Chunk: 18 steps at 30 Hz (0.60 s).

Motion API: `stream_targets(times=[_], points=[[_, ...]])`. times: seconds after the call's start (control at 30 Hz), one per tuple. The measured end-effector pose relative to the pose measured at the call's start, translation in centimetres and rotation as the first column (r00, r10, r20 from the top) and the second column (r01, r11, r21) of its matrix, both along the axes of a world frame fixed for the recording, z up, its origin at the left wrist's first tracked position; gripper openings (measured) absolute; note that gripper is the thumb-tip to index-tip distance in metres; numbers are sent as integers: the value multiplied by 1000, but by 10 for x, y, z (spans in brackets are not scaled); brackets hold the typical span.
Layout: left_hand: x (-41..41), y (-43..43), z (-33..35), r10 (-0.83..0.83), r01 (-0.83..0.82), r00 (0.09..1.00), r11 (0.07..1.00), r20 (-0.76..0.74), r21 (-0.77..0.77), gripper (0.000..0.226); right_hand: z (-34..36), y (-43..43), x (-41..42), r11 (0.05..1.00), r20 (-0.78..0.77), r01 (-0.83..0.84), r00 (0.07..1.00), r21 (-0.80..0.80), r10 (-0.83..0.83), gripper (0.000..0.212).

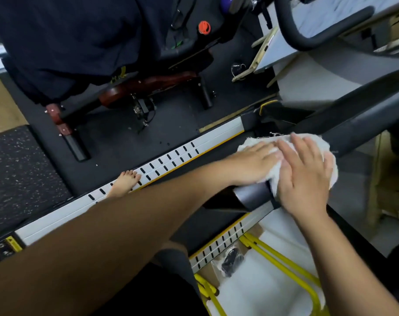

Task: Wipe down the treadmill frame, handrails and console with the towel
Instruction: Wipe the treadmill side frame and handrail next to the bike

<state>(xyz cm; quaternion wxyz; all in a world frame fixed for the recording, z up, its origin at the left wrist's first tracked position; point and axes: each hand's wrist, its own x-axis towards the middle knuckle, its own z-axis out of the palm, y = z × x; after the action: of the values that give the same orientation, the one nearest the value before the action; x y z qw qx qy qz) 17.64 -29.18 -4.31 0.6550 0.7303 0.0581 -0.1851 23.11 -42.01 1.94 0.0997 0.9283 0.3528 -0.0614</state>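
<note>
A white towel (330,165) is draped over a dark grey treadmill handrail (253,195) that runs up to the right. My left hand (248,163) lies flat on the towel's left side with fingers straight. My right hand (303,174) presses on the towel from the near side, fingers spread and straight. The handrail continues beyond the towel as a dark bar (358,119). Below runs the treadmill's silver side rail (171,160) with black slots and a yellow edge. A bare foot (125,182) stands on that rail.
A dark cloth (68,37) covers a machine at the top left, with a red knob (204,27) beside it. A yellow metal frame (282,263) on white material lies at the lower right. A speckled black mat (18,176) lies on the left.
</note>
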Motion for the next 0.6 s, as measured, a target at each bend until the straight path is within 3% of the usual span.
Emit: stream_targets(times=[0.13,0.3,0.4,0.5,0.6], points=[[-9,-5,-11,46,-46,999,998,-14,-45,49,-5,21,12,999,12,41,999,-7,-41,49],[-60,-14,22,-12,18,1000,951,-21,307,55,-17,-19,-50,937,-5,15,1000,349,-14,45],[-53,-21,30,-15,-20,997,894,74,447,55,-27,-28,-42,900,-8,28,1000,435,-27,47],[-19,-20,20,-9,16,1000,956,-27,292,59,-28,-27,-20,872,27,18,999,489,-36,48],[7,-17,8,2,-5,1000,978,16,208,67,-26,-27,4,852,71,4,996,523,-48,46]])
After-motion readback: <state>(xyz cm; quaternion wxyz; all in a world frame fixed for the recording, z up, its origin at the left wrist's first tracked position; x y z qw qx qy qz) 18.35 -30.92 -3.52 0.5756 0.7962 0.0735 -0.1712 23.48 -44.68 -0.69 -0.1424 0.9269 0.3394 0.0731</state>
